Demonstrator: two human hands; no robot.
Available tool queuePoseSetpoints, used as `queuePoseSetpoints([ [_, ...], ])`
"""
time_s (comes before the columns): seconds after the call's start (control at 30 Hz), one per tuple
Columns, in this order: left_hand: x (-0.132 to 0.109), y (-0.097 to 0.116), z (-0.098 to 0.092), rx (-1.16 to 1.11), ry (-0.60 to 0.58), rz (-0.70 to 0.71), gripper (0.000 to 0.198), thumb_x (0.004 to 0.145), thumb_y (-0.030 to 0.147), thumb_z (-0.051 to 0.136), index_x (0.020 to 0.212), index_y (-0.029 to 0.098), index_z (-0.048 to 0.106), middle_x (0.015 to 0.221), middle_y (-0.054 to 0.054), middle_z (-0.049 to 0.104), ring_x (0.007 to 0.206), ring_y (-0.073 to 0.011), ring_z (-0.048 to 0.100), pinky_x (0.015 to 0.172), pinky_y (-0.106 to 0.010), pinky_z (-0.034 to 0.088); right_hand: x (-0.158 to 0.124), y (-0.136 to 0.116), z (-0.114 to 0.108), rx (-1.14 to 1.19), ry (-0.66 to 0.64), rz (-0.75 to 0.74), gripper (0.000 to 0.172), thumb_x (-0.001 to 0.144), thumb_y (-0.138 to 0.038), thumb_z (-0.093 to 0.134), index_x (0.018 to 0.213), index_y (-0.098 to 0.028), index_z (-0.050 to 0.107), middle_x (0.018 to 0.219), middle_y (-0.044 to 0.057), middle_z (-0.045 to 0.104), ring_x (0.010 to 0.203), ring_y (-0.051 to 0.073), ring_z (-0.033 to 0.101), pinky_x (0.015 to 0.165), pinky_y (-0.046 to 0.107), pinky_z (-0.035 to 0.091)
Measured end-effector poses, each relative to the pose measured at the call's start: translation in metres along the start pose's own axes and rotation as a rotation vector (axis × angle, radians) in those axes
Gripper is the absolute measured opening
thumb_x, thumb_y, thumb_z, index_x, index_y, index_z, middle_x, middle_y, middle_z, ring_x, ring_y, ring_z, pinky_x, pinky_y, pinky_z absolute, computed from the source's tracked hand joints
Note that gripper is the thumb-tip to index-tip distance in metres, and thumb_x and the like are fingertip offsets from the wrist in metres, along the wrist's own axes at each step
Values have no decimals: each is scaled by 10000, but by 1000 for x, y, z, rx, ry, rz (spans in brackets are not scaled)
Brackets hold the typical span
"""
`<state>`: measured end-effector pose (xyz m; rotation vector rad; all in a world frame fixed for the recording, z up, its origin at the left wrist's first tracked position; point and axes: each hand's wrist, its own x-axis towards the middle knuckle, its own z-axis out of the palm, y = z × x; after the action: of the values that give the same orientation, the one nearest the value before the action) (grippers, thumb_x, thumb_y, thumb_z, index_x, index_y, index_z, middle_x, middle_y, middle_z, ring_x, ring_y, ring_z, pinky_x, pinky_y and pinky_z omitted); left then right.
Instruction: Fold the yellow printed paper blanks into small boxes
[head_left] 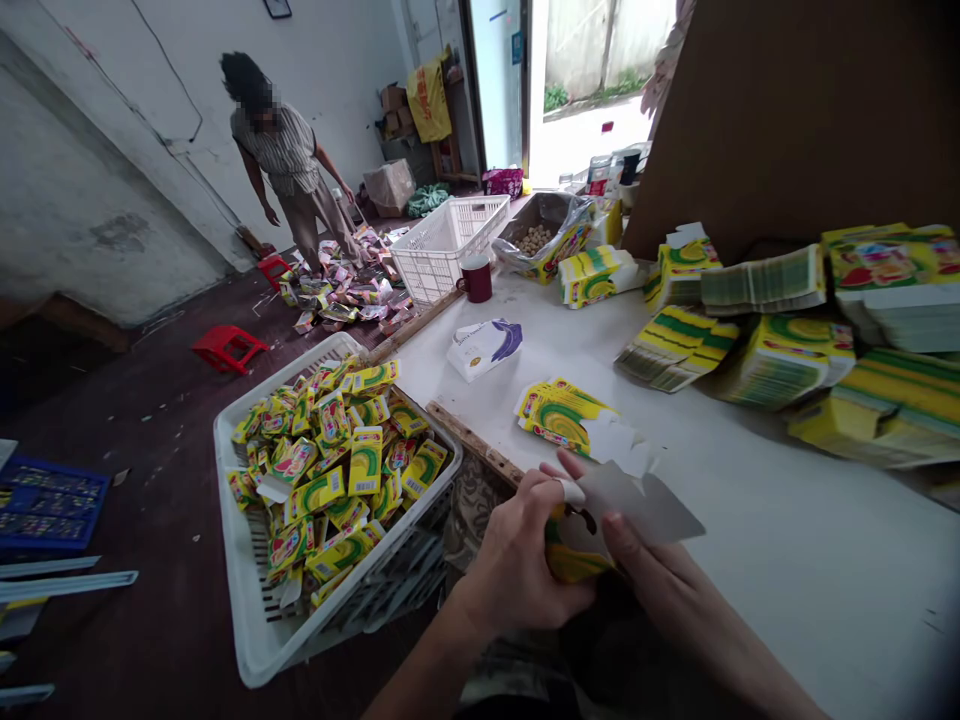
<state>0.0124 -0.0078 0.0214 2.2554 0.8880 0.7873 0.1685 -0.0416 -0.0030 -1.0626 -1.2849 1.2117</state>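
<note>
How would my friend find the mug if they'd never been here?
Start at the big white table. Go to its far-left part, near the white plastic crate and the bag-lined yellow box, and find the mug. It's dark red with a handle, unlike the white crate and yellow box.

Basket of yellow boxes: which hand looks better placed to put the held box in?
Probably the left hand: its fingers grip the box, and it is nearer the basket. The right hand is farther away, its thumb by the pale flap.
</note>
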Motion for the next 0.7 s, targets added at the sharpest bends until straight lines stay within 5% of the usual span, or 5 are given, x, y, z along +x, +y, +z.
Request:
queuePoseSetpoints([
  [0.1, -1, 3, 0, -7, 14, -64, 617, 625, 178, 692, 1124, 255, 337, 1051, -48, 512, 957, -236, 584, 807, -350, 495, -3, -1, 2, 67, -52, 13, 535, 974, -480, 333, 1466, -272, 361, 1508, 60, 399, 1392, 260, 358, 1143, 473, 294],
  [0.3, -2, 2, 8, -9, 26, -205, 733, 655, 236, 678, 1199, 225, 186, 1085, -106, 556, 943, -275, 602, 790, -428, 515, -3, 1, 7, -372, 49, -329, 622, 902, -110, 392, 1459, -381, 334, 1499, -7, 420, 1345, 199, 443, 1080, 401, 420],
  [0.43, -3, -2, 8, 176, 129, -275, 650, 643, 205, 708, 1183, 193, 347, 1176, -143, 530, 1090, -309, 548, 934, -483, 464, 1, 7, 2, -488, 195, -399, 711, 879, -32, 371, 1469, -416, 280, 1488, -12, 442, 1338, 170, 452, 1072, 367, 434],
  [0.57, -4, -3, -4, 121, 106, -311, 527, 657, 344, 767, 1096, 187, 523, 1051, -94, 642, 981, -276, 617, 884, -425, 498, 1, 10, 3, -606, -3, -354, 717, 912, -153, 461, 1529, -283, 121, 1601, 139, 132, 1398, 286, 342, 1040, 447, 453],
  [0.7, -4, -7, -17, 157, 60, -304, 557, 640, 366, 787, 1121, 183, 574, 1091, -99, 677, 994, -281, 643, 872, -394, 508, 5, 6, -4, -630, -154, -241, 436, 933, -159, 392, 1353, -169, 509, 1577, 223, 169, 1348, 329, 422, 1000, 464, 482],
])
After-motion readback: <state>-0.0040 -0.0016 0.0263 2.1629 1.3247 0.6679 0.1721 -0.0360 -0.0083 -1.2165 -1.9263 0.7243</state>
